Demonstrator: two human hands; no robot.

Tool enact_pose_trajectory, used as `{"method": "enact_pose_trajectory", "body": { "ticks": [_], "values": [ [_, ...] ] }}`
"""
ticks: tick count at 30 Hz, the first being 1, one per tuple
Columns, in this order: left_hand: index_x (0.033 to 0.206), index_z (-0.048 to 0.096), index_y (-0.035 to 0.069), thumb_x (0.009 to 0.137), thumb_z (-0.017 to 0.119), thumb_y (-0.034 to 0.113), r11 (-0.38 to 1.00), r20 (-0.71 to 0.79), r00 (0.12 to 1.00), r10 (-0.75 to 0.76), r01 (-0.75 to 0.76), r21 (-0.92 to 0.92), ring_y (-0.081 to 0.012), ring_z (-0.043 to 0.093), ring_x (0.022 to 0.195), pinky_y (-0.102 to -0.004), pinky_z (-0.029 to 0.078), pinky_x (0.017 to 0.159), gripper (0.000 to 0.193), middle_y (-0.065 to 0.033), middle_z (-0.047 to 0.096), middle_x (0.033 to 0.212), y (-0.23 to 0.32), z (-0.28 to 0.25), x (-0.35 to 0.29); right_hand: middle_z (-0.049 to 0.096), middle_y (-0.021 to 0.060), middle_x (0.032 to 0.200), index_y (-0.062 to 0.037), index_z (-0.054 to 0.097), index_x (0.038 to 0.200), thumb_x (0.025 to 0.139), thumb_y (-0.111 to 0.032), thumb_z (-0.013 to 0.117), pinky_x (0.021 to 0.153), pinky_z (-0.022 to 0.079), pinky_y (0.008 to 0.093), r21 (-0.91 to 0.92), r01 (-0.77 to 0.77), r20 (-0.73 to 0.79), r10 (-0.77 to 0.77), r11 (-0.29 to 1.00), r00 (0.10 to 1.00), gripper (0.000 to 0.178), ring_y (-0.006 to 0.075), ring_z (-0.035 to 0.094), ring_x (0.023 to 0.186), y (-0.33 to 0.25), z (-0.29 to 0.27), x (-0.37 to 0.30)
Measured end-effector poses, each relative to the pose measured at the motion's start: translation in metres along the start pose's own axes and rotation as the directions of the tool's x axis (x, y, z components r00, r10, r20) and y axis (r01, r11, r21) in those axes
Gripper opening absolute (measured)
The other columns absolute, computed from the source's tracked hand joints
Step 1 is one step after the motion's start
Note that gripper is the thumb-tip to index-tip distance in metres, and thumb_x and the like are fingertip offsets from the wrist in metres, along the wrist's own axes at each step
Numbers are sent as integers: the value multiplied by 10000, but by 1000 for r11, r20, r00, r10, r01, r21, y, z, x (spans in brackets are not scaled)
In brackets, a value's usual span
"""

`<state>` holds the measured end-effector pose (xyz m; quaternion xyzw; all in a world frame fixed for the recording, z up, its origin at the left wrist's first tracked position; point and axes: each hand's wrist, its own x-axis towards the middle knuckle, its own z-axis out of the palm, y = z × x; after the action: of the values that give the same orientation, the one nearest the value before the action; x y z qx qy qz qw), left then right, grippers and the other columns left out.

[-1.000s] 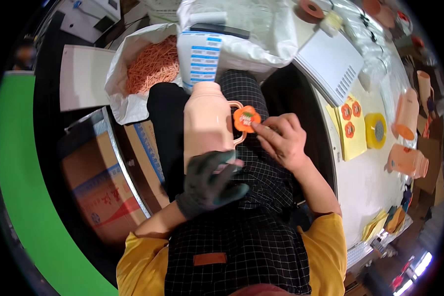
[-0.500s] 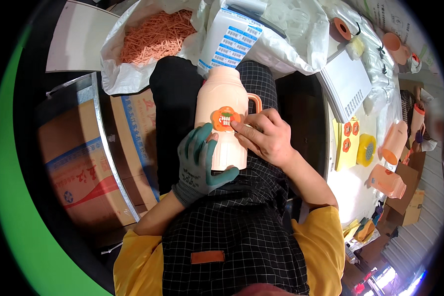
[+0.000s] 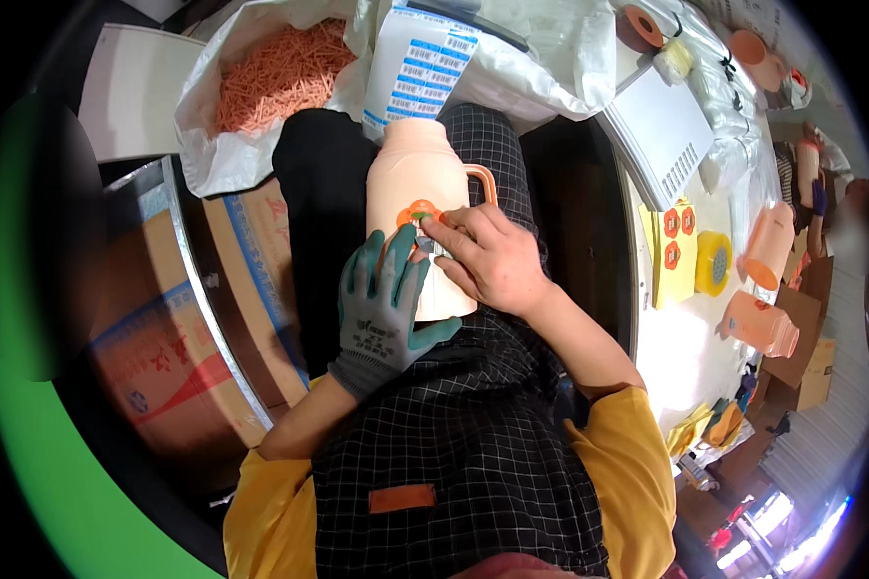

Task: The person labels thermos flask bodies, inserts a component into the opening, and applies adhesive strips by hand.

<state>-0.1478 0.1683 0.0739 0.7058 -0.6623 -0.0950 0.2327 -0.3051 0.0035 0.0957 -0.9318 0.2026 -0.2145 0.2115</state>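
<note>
A pale peach vacuum jug (image 3: 417, 172) lies across my lap, its neck pointing away and its orange-edged handle on the right. On its side is an orange flower-shaped sticker (image 3: 417, 208), partly covered by my fingers. My left hand (image 3: 381, 304), in a grey and green work glove, rests on the jug's lower body. Its fingers are stretched out at the sticker's lower edge, the thumb spread toward the base. My bare right hand (image 3: 492, 253) has its fingers bent in, with the fingertips on the sticker. Whether they grip its edge or only press is partly hidden.
Ahead stand a white sack (image 3: 203, 154) of pink paper shreds and a sheet of blue-and-white labels (image 3: 420, 72). The right-hand table holds a yellow sheet of flower stickers (image 3: 674, 256), yellow tape (image 3: 713, 262) and peach jug parts (image 3: 758, 323). Cardboard boxes (image 3: 251, 280) are at left.
My left fingers have moved up onto the sticker's lower part, covering more of it. The right fingertips have shifted toward the sticker's middle. The whole view has moved slightly.
</note>
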Motion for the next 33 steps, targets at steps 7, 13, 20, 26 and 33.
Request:
{"method": "enact_pose_trajectory", "body": {
  "ticks": [7, 13, 20, 26, 33],
  "values": [
    [1488, 507, -11, 1023, 542, 131, 937, -142, 990, -15, -36, -348, -542, 497, 1404, -560, 412, 1174, 487, -320, 459, 1589, -23, -9, 4, 651, 47, 965, -28, 653, 1302, 907, -230, 836, 669, 555, 322, 483, -413, -317, 594, 772, 739, 481, 179, 657, 812, 28, 32, -54],
    [1495, 449, -4, 1031, 677, 215, 863, -277, 913, 300, -384, -327, -536, 547, 1348, -592, 500, 1073, 561, -350, 489, 1521, 4, -11, 21, 665, 28, 856, -54, 596, 1132, 972, -188, 789, 507, 464, 227, 959, -219, 279, 710, -177, 646, 284, 85, 592, 592, -11, -30, -94],
    [1538, 421, -23, 966, 742, 357, 750, -164, 826, 539, -560, -352, -489, 527, 1378, -570, 446, 1143, 759, -312, 475, 1545, 75, 13, 76, 713, 115, 968, -10, 533, 1103, 951, -200, 806, 681, 569, 407, 397, -615, -801, 585, 681, 131, 366, 237, 694, 792, -24, -129, -182],
    [1482, 494, 18, 962, 717, 454, 730, 152, 761, 631, -516, -448, -420, 578, 1316, -558, 481, 1079, 714, -240, 536, 1509, 67, 48, 63, 685, 254, 982, -13, 475, 1179, 979, -309, 752, 737, 538, 519, 176, -960, -932, 351, 215, -93, 451, 494, 676, 902, 62, -131, -333],
    [1457, 524, 37, 926, 769, 308, 761, 252, 749, 612, -473, -443, -408, 595, 1286, -547, 456, 1094, 644, -198, 579, 1464, 56, 54, 48, 595, 262, 1338, 5, 412, 1416, 1010, -312, 667, 925, 524, 555, 259, -962, -934, 274, 81, -228, 575, 469, 647, 1122, 173, -199, -383]
  ]
}}
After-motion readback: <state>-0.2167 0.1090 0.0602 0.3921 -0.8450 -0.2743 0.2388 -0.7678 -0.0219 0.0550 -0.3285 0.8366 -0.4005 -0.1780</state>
